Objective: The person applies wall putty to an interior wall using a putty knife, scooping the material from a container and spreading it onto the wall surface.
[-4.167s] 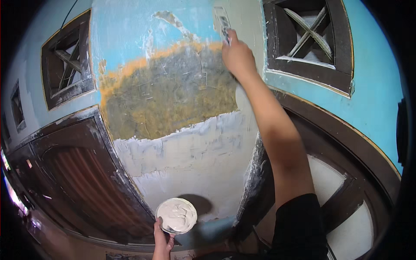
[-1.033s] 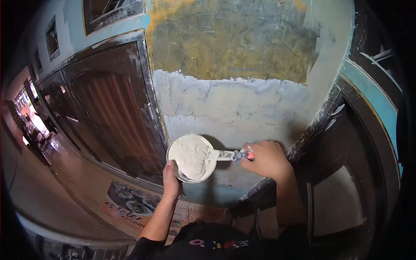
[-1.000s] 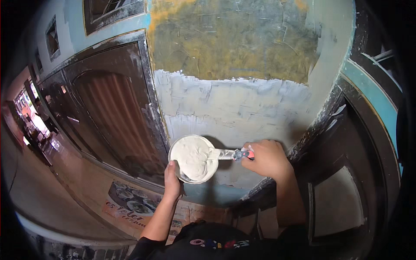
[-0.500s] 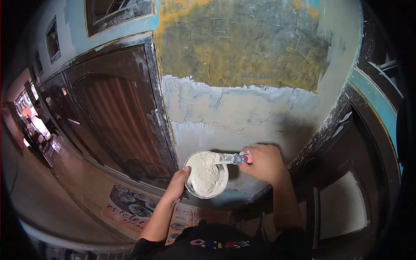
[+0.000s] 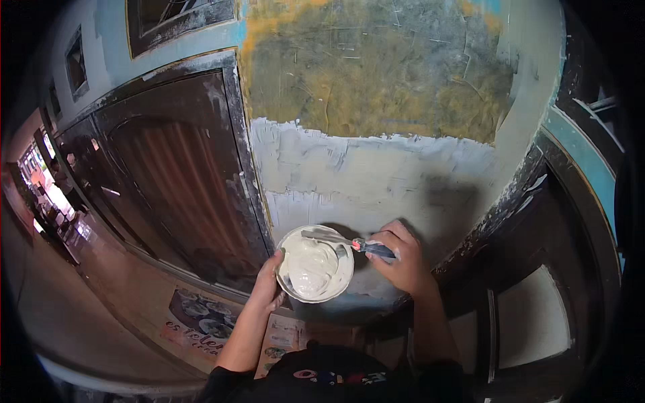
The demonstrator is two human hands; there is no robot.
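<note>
We are at a building's outer wall under repair: fresh pale plaster covers the centre, a worn dark wooden door stands left, and street paving lies lower left.

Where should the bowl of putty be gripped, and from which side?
Grip the bowl at its left rim, thumb over the edge, as the left hand does. It sits open-side up and full, and the putty knife in the right hand crosses its right rim.

left hand holds putty bowl | right hand grips putty knife
</note>
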